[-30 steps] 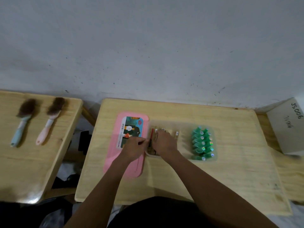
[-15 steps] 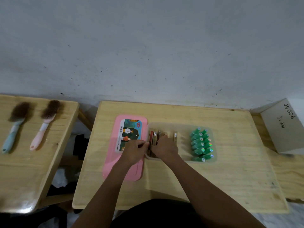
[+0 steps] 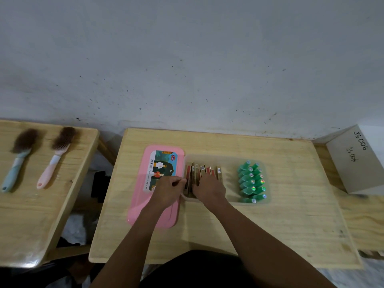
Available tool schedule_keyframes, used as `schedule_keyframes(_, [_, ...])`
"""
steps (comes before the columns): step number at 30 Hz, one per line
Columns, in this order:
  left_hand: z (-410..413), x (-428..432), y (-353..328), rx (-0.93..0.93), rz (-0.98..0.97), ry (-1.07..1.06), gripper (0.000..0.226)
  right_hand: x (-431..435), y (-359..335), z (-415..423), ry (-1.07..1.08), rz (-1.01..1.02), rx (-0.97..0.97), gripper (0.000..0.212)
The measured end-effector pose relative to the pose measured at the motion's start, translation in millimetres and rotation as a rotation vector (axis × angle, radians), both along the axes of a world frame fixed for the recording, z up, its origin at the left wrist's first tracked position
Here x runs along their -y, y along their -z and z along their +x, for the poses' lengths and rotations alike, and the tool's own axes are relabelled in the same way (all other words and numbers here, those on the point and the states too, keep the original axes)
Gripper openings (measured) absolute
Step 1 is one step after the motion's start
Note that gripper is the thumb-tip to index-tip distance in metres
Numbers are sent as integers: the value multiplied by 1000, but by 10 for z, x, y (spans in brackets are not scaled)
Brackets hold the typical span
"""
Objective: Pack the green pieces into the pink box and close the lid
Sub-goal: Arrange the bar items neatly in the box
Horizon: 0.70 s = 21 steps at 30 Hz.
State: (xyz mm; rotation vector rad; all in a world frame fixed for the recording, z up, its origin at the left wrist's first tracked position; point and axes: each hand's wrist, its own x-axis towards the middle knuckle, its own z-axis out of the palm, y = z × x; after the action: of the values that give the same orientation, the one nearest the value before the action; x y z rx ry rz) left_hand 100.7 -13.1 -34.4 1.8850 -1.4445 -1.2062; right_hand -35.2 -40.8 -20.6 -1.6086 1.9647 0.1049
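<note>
Several green pieces (image 3: 252, 181) lie in rows in the right end of a clear box (image 3: 228, 157) on the wooden table. Brown and red packs (image 3: 202, 169) stand on edge in its left end. The pink lid (image 3: 145, 204), with a picture label, lies flat on the table against the box's left side. My left hand (image 3: 168, 190) rests over the lid, its fingers pinched at the leftmost pack by the box's left wall. My right hand (image 3: 209, 189) presses on the packs from the near side, fingers among them. The near ends of the packs are hidden by my hands.
A second wooden table (image 3: 31, 215) at the left holds a blue-handled brush (image 3: 17, 159) and a pink-handled brush (image 3: 56, 156). A gap separates the two tables. A white carton (image 3: 357, 161) marked JS006 stands at the far right. A grey wall runs behind.
Both hands stay at the packs in the box's left end; my left fingers have closed in on the leftmost pack. The view has shifted slightly.
</note>
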Motion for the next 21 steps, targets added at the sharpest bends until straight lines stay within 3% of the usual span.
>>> schedule_keyframes(10, [-35, -15, -42, 34, -17, -14, 29, -4, -9, -95, 52, -15, 13, 34])
schedule_keyframes(14, [-56, -26, -54, 38, -30, -15, 25, -42, -3, -169, 30, -62, 56, 23])
schedule_keyframes(17, [-64, -34, -53, 42, -36, -29, 25, -47, 10, -211, 88, -78, 168, 18])
schedule_keyframes(21, [-68, -41, -53, 40, -46, -31, 26, -21, 44, -245, 198, -36, 440, 27])
